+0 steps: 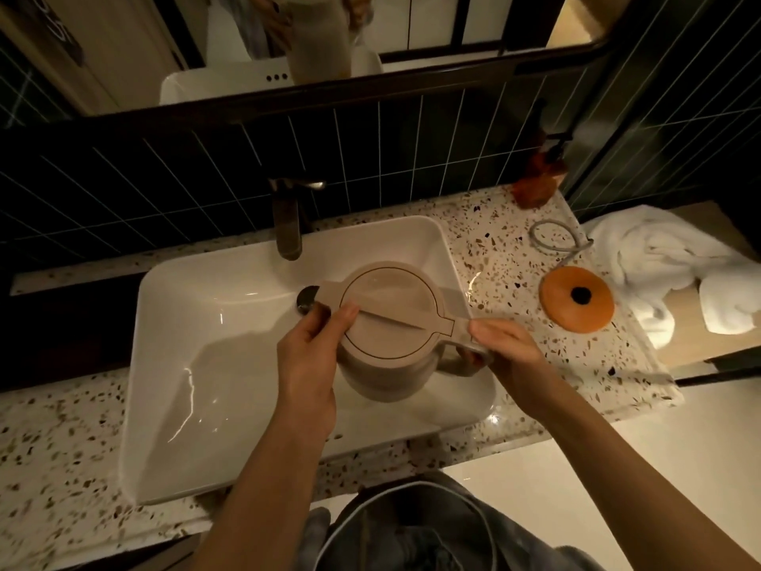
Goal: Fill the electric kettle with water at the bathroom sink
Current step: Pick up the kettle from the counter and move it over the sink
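A beige electric kettle (391, 319) with its round lid closed hangs upright over the white rectangular sink (197, 364). My right hand (502, 344) is wrapped around the kettle's handle on the right side. On the left side, my left hand (313, 356) presses against the kettle's body, thumb on the lid's edge. The dark metal faucet (288, 224) stands behind the basin, its spout just left of and beyond the kettle. No water is visibly running. The drain (306, 300) shows beside the kettle's spout.
On the speckled counter (506, 257) to the right lie the orange kettle base (576, 298) with its grey cord (552, 236), an amber soap bottle (539, 179) and white towels (667, 269). Dark tiles and a mirror rise behind the sink.
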Available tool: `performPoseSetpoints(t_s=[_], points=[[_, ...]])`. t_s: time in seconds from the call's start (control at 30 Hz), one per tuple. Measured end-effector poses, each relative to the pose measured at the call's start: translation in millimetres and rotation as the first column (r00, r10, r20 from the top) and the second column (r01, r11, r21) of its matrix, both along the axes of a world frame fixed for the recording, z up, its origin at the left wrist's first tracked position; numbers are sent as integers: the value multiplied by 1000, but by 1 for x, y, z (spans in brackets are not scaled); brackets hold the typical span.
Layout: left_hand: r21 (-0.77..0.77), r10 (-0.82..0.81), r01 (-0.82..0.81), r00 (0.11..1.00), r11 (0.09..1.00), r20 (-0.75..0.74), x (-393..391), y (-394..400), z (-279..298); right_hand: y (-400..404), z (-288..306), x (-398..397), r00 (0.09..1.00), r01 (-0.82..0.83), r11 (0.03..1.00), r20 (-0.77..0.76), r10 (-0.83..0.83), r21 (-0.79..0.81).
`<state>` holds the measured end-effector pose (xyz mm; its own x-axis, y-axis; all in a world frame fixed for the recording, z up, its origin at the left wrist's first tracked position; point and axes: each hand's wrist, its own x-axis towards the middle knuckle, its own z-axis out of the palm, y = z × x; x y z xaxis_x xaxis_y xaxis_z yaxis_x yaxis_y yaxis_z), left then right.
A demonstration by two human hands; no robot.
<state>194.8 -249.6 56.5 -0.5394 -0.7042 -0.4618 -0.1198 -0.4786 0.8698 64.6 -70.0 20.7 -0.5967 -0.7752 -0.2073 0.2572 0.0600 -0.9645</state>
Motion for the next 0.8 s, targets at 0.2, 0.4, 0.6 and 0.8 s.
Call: performPoseSetpoints(t_s=[0.2,0.4,0.6,0.8], points=[[19,37,-38,999,999,38,5,7,-9,1,6,-9,996,-85,995,20,85,52],[8,21,-22,995,1000,96,9,3,-12,-4,0,-15,990,-135,988,60,131,72],[36,49,-52,994,998,93,9,-1,-7,-17,0,-16,989,-145,987,51,142,69],[-501,93,44,965,864,245,17,4,-3,-25,0,-17,985,-172,981,-7,173,94]])
